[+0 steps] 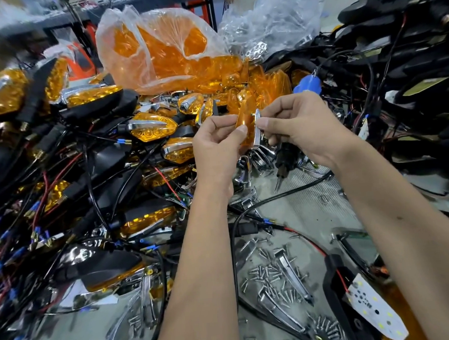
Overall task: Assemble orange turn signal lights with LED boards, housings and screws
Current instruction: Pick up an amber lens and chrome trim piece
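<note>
Loose screws (273, 274) and chrome strips (290, 278) are lying scattered on the nearest stretch of grey worktop (299, 207), beside a white LED board (375, 310) sitting in a black housing (338, 291). Above them, the left hand (216, 146) is pinching an orange lens (245, 124) between its fingers, while the right hand (302, 128) is pinching a chrome trim piece (257, 131) against the lens edge. Finished lights (149, 127) and wires are crowding the left side. Farther back, a clear plastic bag (163, 50) is holding more orange lenses.
</note>
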